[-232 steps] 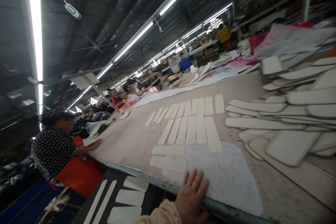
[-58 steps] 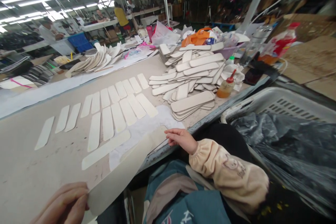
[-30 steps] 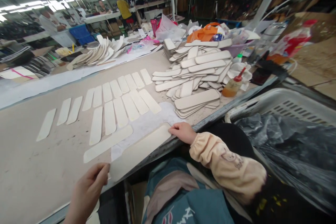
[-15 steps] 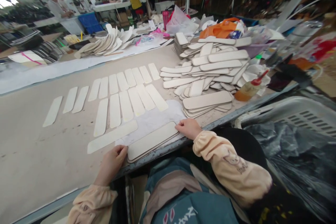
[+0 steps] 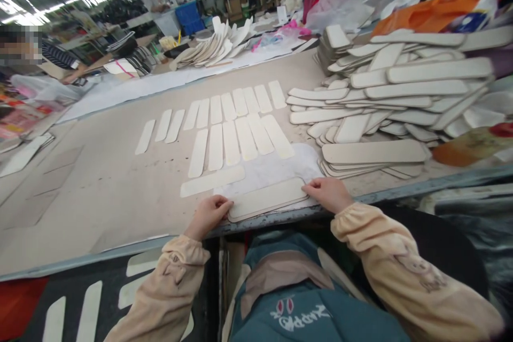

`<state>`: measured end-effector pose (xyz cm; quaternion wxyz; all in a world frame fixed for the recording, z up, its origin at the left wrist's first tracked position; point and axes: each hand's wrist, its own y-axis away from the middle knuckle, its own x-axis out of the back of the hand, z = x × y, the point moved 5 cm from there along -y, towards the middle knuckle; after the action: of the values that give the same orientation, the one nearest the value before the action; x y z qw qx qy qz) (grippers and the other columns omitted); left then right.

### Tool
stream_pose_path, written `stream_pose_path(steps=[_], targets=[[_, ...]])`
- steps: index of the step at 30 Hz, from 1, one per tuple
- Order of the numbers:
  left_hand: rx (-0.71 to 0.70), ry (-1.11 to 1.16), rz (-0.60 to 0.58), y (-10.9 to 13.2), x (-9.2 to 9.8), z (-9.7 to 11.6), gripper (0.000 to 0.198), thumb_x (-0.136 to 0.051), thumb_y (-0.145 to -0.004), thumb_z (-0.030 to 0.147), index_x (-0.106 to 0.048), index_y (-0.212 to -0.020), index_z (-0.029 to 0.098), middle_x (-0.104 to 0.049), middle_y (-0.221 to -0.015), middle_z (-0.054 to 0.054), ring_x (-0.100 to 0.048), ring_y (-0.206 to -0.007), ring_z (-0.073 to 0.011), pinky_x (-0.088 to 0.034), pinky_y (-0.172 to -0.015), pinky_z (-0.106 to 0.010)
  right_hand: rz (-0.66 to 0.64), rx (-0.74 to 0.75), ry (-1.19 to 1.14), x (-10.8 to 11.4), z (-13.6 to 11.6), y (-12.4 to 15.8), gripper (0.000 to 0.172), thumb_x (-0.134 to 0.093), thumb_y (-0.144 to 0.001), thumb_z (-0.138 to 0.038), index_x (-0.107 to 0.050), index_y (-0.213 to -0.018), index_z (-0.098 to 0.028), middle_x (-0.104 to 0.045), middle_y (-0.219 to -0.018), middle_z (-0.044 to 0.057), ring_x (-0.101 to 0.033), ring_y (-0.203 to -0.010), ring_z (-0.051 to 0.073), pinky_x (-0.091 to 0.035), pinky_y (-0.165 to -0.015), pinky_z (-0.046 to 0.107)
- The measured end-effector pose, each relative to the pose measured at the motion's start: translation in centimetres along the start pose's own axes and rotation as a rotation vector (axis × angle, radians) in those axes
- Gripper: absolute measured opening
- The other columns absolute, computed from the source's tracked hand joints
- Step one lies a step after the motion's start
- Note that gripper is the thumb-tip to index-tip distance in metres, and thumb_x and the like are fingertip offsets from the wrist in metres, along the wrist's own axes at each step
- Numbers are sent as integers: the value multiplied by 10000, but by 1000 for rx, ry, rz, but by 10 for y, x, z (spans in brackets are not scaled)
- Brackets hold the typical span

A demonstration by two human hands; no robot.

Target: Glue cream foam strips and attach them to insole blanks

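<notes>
At the table's front edge lies a long cream strip (image 5: 268, 199) with rounded corners and a dark edge. At least one more strip seems to lie under it. My left hand (image 5: 208, 215) pinches its left end between thumb and fingers, while my right hand (image 5: 329, 194) pinches the right end. Just beyond it, a single long pale strip (image 5: 212, 181) rests partly on a white sheet (image 5: 276, 163). Two rows of short pale strips (image 5: 216, 147) are laid out behind that. A low stack of long strips (image 5: 372, 152) sits to the right of my right hand.
A large heap of cream strips (image 5: 401, 91) fills the table's right side, with a bottle of amber liquid (image 5: 460, 145) beside it. Plastic bags (image 5: 340, 2) lie behind. More strips (image 5: 92, 304) rest on a dark surface below left. Another person's arm (image 5: 60, 56) shows at far left.
The view has swung left, so the table's contents sit further right, and a person and the lower dark surface now show at left. Both hands stay at the strip's ends.
</notes>
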<state>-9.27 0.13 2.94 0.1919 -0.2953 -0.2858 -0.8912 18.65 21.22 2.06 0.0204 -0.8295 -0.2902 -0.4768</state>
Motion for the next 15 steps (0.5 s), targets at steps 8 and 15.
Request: stream_pose_path(steps=[8,15], targets=[[-68,-98,76,4,-1,2,314,-532,-721,469,-582,-654,167,-574,-540,23,-516,-526,-120,-362,-526,-230,-21,-27,16,1,-1,-1,258,-573,-749,-427,-712,-699,-216,-642,-622,3,-587,-651,157,-355,-585,238],[-112,-195,147,7,-1,5,268,-563,-710,426,-594,-669,163,-567,-575,24,-530,-564,-119,-379,-532,-225,-35,-47,7,1,1,-3,232,-590,-731,-437,-706,-695,-239,-645,-626,-19,-593,-664,152,-369,-598,231]])
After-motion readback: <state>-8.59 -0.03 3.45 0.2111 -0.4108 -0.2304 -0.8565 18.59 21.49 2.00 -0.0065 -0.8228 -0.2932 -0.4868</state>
